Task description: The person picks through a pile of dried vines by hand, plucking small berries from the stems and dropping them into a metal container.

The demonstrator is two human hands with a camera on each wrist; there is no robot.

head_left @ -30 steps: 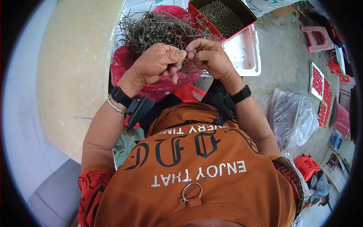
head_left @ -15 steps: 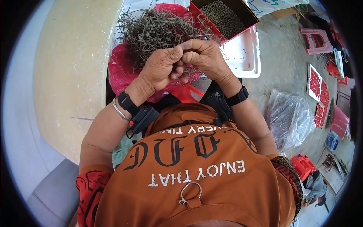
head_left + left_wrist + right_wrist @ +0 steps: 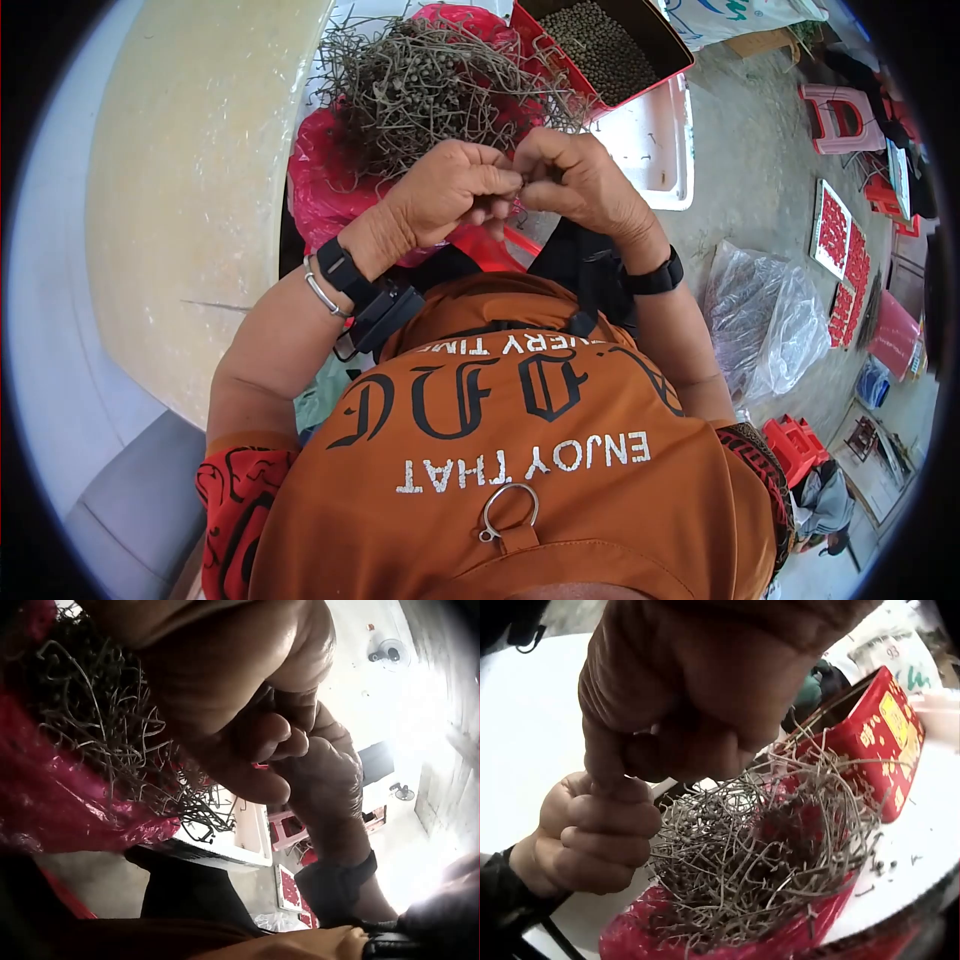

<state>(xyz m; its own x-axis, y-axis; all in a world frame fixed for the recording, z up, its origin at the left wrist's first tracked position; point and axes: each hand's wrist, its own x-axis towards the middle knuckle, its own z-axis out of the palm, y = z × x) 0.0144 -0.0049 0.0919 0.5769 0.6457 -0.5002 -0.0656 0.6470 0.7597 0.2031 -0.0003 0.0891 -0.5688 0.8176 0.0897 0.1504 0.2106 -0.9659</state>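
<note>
In front of the body both hands meet at the fingertips, over the near edge of a heap of thin dried stalks point(image 3: 420, 95) with small round berries. My left hand point(image 3: 455, 190) is curled, its thumb and index finger pinching a small dark bit of stalk point(image 3: 521, 184) that the fingers mostly hide. From the other side my right hand point(image 3: 580, 180) pinches at the same bit with thumb and forefinger. The right wrist view shows the fingertips of both hands pressed together beside the heap. Pink plastic bag point(image 3: 325, 190) lies under the stalks.
Behind the heap a red tin point(image 3: 600, 60) holds many small round dried berries, on a white foam tray point(image 3: 675, 170). A pale tabletop point(image 3: 190, 200) runs along the left. On the floor at right are a clear plastic bag point(image 3: 765, 320), a pink stool point(image 3: 835, 110) and trays of red pieces point(image 3: 832, 230).
The hands have come slightly nearer the body and to the right, their fingertips still together. The right hand has shifted outward a little, its thumb and forefinger now forming a wider arch.
</note>
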